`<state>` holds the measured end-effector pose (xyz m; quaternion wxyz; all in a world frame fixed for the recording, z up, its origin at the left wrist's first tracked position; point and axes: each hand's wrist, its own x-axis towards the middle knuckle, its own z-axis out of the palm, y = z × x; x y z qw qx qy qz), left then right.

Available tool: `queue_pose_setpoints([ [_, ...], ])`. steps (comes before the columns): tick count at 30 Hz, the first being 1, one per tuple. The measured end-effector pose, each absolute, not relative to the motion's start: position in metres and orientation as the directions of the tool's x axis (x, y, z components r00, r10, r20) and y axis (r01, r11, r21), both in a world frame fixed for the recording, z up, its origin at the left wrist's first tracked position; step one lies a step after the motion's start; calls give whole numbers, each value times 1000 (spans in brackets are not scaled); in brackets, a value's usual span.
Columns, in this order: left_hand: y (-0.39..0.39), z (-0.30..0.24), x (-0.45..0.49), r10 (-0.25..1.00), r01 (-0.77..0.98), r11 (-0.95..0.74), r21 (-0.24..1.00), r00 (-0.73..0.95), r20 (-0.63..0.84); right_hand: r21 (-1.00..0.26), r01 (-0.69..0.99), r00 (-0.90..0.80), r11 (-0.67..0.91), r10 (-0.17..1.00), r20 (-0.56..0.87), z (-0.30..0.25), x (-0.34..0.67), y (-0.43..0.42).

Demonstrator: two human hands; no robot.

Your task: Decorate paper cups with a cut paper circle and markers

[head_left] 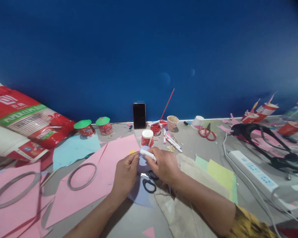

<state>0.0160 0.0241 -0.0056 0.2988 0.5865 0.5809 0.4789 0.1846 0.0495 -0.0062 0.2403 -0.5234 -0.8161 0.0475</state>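
Left hand [125,172] fingers pinch lavender paper [142,164], bracing it above mid-bench; right hand [165,165] fingers clamp white stick [148,154] against it; scissors [149,185] beneath.

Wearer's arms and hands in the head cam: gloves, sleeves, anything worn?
Both bare: left hand and right hand, no gloves; no ring, watch or band shows. The left forearm is uncovered as far as the frame goes. The right arm has a sleeve at the lower edge, mustard yellow with a dark speckled pattern. No cables or markings.
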Motion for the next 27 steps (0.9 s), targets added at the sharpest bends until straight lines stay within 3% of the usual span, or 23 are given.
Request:
queue_pose_setpoints([
  [10,30,0,9,972,321,-124,939,-150,179,-292,800,-419,524,837,352,-11,185,50],
  [21,27,-4,12,969,341,-91,936,-186,162,-357,838,-317,411,902,294,-3,184,49],
  [27,30,-4,8,980,297,-85,951,-146,133,-325,816,-406,478,874,267,-2,184,48],
])
